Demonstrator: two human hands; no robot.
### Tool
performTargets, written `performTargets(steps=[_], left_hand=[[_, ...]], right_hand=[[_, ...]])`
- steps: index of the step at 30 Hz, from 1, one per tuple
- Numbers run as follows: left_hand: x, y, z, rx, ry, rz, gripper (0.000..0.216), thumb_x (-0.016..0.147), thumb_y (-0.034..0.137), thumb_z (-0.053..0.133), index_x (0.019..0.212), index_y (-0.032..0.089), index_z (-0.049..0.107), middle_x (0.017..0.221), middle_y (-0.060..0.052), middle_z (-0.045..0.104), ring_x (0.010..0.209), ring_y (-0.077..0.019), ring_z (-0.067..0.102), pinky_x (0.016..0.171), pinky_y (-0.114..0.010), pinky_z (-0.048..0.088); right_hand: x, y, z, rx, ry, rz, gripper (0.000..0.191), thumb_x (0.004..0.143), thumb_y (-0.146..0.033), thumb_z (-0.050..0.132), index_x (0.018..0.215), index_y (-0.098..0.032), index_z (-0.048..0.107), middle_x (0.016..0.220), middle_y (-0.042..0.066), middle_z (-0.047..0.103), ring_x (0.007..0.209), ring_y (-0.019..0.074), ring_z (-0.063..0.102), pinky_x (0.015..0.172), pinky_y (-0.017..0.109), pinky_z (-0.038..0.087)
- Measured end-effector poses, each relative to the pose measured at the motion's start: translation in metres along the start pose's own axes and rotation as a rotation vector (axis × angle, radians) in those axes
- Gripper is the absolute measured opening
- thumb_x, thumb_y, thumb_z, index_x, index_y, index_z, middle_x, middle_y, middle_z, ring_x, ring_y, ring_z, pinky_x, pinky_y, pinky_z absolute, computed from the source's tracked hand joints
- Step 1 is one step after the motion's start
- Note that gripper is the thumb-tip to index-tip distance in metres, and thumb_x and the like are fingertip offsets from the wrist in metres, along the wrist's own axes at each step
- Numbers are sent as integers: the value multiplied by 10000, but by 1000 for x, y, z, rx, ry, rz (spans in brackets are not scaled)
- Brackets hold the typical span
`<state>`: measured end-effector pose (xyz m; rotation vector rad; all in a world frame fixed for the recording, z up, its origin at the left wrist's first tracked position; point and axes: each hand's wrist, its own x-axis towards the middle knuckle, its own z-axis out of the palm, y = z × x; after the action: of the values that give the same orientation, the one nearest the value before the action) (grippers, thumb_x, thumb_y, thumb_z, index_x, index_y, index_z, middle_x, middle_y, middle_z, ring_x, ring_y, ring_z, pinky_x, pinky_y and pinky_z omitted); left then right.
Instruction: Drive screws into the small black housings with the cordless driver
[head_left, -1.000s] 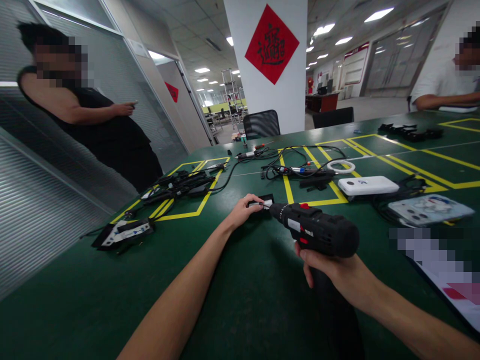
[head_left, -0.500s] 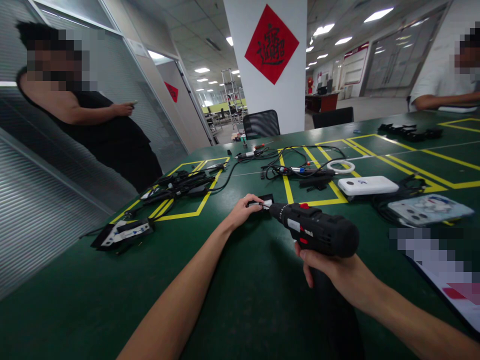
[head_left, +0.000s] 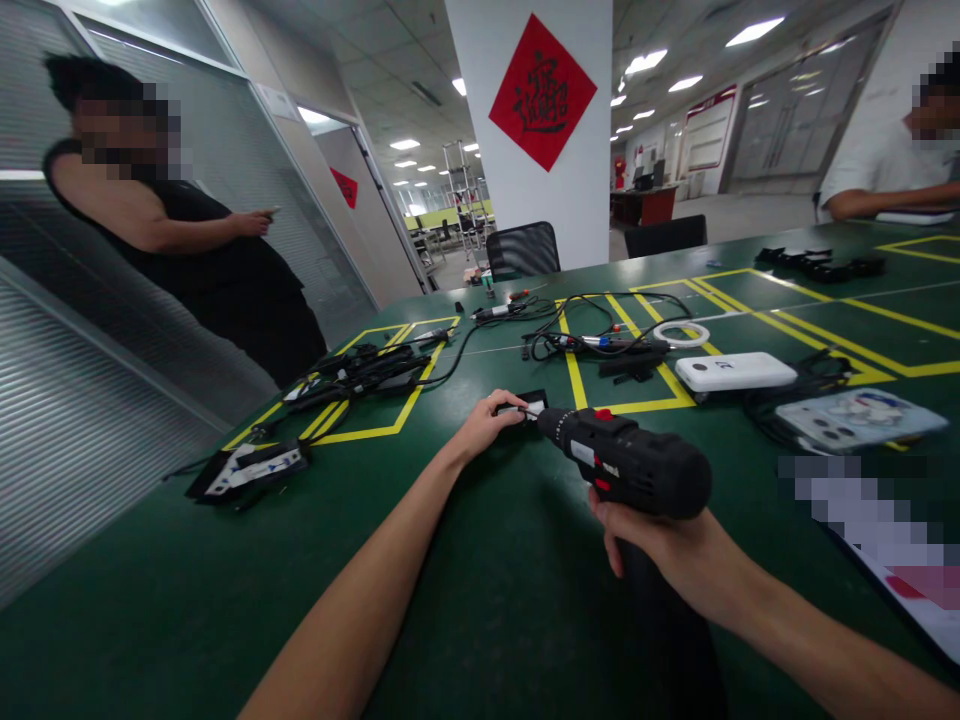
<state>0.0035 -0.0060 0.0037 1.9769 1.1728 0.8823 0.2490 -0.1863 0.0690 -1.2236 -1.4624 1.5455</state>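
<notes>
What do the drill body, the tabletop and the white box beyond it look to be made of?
Drill: black moulded plastic, matt with a soft sheen, red buttons; the chuck end looks like knurled metal. Table: green mat, probably rubber or vinyl, smooth with dull reflections and yellow lines on it. White box: glossy plastic, judging by its rounded edges and highlights.

Bare green table (head_left: pixel 225 600) lies open near and left; cables (head_left: pixel 592 340) and a white box (head_left: pixel 735 372) crowd the far right.

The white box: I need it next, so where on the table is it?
In the head view the white box lies right of centre, beyond the drill, between the white ring and the phone case.
</notes>
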Motion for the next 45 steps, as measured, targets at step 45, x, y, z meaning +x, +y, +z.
performTargets(steps=[45], left_hand=[[0,-3,-1,50,-14,61,318,669,267,667,975,194,617,1034,-41,570,954,-196,542,860,-321,417]], right_hand=[[3,0,1,152,20,-49,321,803,-231,525,1122,-195,513,987,38,649,487,91,556,551,286,453]])
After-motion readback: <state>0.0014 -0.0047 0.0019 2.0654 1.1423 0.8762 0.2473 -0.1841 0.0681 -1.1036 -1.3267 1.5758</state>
